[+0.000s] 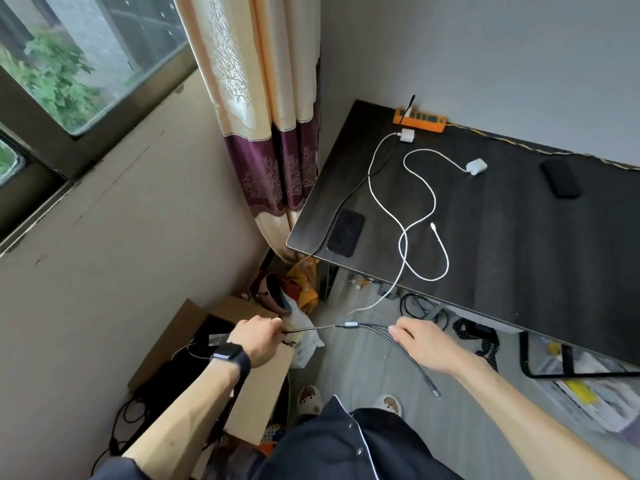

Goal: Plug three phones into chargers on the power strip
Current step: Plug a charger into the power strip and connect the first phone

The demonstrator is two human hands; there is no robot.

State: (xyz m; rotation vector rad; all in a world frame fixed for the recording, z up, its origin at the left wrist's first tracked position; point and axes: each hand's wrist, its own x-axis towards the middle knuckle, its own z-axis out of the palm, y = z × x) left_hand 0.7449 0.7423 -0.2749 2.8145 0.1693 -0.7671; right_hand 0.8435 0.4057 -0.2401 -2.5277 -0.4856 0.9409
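Both hands hold a braided cable stretched in the air off the desk's left front corner.

The left hand grips one end and the right hand pinches a branch past the splitter. An orange power strip sits at the back edge, with one white charger against it and a second charger loose nearby. One phone lies by the left front corner, another phone toward the back edge. Bare surface runs along the front edge. The print on the plastic bag is too blurred to read.
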